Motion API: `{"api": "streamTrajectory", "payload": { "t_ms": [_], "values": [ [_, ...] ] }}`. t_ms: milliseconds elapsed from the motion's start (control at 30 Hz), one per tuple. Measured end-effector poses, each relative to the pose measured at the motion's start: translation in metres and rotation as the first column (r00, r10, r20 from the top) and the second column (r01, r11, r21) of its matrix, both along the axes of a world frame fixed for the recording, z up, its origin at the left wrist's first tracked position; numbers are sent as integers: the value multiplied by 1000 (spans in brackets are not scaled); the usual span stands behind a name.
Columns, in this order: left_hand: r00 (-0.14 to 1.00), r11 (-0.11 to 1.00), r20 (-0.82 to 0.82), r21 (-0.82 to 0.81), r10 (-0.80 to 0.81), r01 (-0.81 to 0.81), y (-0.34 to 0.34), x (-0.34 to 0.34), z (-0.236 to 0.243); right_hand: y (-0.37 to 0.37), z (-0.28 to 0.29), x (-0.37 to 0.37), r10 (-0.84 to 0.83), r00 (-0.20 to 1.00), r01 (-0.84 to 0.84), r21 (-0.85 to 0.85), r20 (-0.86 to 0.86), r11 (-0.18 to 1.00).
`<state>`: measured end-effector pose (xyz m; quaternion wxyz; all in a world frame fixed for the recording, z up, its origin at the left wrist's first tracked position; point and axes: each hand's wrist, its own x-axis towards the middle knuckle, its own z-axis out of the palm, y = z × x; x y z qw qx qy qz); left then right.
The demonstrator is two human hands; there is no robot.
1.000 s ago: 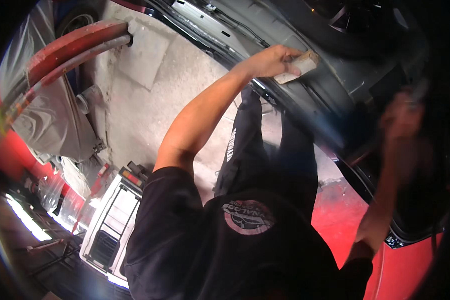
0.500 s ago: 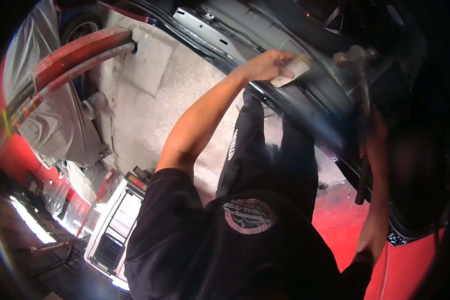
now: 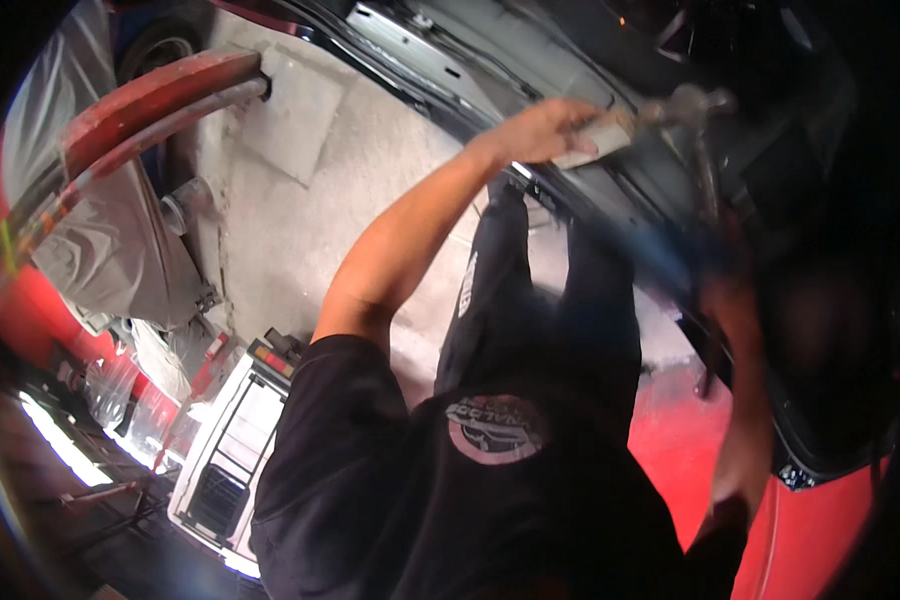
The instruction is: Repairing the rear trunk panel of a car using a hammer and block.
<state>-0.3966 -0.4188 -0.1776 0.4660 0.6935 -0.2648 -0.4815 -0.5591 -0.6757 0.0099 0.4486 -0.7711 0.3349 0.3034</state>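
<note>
My left hand (image 3: 545, 132) is closed on a pale block (image 3: 600, 142), apparently wood, held against the metal sill (image 3: 470, 70) of the dark car body. My right hand (image 3: 725, 295), blurred, grips the long handle of a hammer (image 3: 692, 108). The hammer's head is just right of the block's far end; whether they touch I cannot tell.
At the left are a red curved panel (image 3: 150, 100), a plastic-covered object (image 3: 120, 250), a wheel (image 3: 160, 50) and a white vehicle (image 3: 220, 450). Pale concrete floor (image 3: 350, 190) lies beside my legs. A red car panel (image 3: 800, 530) is at the lower right.
The hammer has swung leftward from the far right toward the block, my right hand moving with it. My left hand and the block have shifted only slightly.
</note>
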Motion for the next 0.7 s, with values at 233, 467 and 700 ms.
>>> {"api": "streamTrajectory", "payload": {
  "t_ms": [233, 467, 700],
  "values": [
    [971, 983, -161, -13, 179, -183, -15, 52, 62, -12, 18, -6, -358, 933, 357, 163, -27, 920],
    [968, 971, -74, 44, 240, -237, 46, 55, 89, -11, -4, -47, -461, 885, 461, 226, -57, 858],
    [779, 830, -294, 116, 554, -546, 106, -12, 76, 34, -10, -87, -397, 911, 411, 274, -111, 869]
  ]
}}
